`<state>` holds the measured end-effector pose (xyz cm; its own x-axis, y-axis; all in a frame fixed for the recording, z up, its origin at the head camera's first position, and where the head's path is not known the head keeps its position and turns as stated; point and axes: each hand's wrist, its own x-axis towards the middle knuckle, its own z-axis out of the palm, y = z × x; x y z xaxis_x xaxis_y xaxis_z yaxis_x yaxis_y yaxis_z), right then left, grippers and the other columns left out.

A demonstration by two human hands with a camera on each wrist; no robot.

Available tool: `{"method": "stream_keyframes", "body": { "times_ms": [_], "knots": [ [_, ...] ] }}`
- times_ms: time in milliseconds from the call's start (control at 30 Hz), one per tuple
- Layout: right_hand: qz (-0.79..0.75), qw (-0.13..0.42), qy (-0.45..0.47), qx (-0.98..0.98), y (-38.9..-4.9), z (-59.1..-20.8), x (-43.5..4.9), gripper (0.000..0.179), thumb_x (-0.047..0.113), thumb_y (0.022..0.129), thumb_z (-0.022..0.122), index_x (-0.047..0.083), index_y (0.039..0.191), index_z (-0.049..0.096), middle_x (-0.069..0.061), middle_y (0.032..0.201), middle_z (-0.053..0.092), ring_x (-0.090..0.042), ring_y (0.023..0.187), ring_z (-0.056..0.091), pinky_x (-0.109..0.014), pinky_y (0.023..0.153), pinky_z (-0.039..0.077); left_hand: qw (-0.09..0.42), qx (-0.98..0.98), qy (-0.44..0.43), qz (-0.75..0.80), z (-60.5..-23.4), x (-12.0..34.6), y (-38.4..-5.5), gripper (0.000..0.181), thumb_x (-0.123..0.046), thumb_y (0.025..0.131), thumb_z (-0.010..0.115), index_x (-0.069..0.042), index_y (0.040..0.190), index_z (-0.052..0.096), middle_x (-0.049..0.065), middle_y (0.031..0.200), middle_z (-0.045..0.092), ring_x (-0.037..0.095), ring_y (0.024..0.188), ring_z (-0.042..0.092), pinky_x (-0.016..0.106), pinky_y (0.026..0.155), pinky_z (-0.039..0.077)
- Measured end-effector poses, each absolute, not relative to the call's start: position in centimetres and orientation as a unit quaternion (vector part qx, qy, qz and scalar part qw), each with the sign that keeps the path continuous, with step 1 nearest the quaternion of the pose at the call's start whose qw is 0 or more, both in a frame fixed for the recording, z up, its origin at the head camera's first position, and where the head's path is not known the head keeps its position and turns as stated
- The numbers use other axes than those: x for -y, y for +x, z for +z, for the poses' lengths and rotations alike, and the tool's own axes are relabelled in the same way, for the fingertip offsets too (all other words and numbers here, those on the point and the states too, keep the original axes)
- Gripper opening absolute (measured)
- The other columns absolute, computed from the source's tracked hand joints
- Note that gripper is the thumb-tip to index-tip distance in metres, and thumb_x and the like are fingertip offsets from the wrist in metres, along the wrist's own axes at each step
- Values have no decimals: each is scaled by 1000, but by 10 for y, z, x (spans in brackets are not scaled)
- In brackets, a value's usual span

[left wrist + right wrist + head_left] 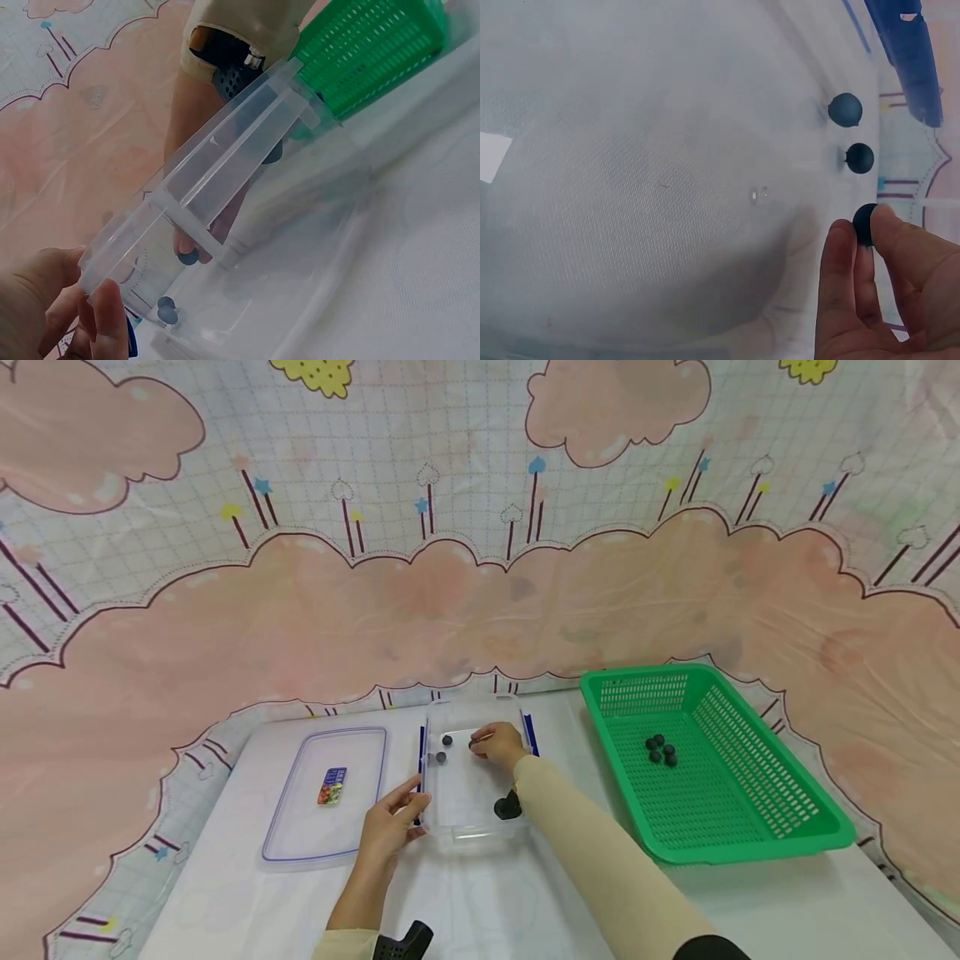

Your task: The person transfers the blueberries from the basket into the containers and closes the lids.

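Observation:
A clear plastic box (467,793) with blue side clips stands in the middle of the table. My left hand (392,818) grips its left wall, thumb and fingers on either side of the rim in the left wrist view. Inside the box, my right hand (498,745) pinches a small dark ball (863,223) between thumb and fingers near the far end. Two more dark balls lie by the wall close to it, one ball (845,110) beside the other ball (859,158).
Right of the box stands a green basket (720,793) holding several dark balls (670,750). To the left lies a clear lid (300,827) with a blue edge and a colourful label (332,786). A patterned cloth (480,618) hangs behind the white table (217,885).

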<state>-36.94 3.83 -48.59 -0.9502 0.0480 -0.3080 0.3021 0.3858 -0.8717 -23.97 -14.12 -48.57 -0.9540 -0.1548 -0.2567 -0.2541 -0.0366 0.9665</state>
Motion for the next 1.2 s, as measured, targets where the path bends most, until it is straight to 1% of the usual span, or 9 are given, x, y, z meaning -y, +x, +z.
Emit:
{"method": "stream_keyframes", "body": {
  "times_ms": [300,400,567,667,733,833,933,1033,1200],
  "knots": [
    [-550,108,101,-822,-368,-487,-41,17,0,85,74,3,101,74,-10,97,70,-14,75,60,-23,69,55,34,-696,-143,703,-487,141,-239,49,-13,91,71,-6,138,57,1,99,52,9,85,54,19,59,55],
    [-552,108,103,-821,-368,-486,-42,16,0,85,74,3,101,75,-10,95,70,-13,72,59,-21,66,54,32,-697,-143,702,-487,141,-239,49,-12,91,70,-5,138,57,1,100,52,10,86,54,19,59,55],
    [-542,100,92,-829,-367,-485,-42,18,2,87,72,3,105,74,-9,94,70,-13,71,58,-20,63,50,32,-697,-144,702,-486,140,-239,48,-12,91,70,-5,138,57,1,101,52,9,87,54,19,59,55],
    [-548,96,66,-829,-365,-482,-44,22,6,89,71,3,111,72,-10,99,71,-14,77,62,-22,70,54,32,-697,-144,702,-487,140,-239,49,-12,91,70,-6,138,57,1,101,52,9,86,54,19,59,55],
    [-572,103,37,-813,-363,-479,-48,27,8,92,68,1,118,69,-11,107,70,-16,87,66,-25,80,57,34,-698,-146,700,-488,140,-238,49,-13,91,70,-6,138,57,1,101,52,9,86,54,19,59,55],
    [-616,116,-8,-779,-364,-467,-57,32,10,95,65,0,125,64,-14,118,67,-23,104,68,-31,93,56,35,-699,-148,698,-489,140,-238,49,-12,91,70,-5,138,57,2,101,52,10,86,54,19,59,55],
    [-645,112,-40,-755,-368,-445,-73,34,12,97,62,-1,129,60,-17,127,63,-29,113,65,-35,99,53,33,-699,-148,699,-489,140,-238,49,-12,91,70,-5,138,57,1,99,52,9,86,54,19,59,55],
    [-639,81,-53,-763,-374,-420,-102,35,14,99,60,-2,130,58,-21,130,60,-33,117,61,-39,102,51,31,-695,-148,703,-489,140,-240,48,-11,91,70,-5,137,57,-1,97,53,8,84,55,19,58,55],
    [-599,10,-53,-799,-380,-396,-175,42,21,101,57,-6,133,55,-27,130,58,-40,118,58,-41,102,51,33,-693,-150,705,-488,140,-241,48,-10,91,70,-5,137,58,-1,97,53,7,83,54,18,58,55]
  ]
}}
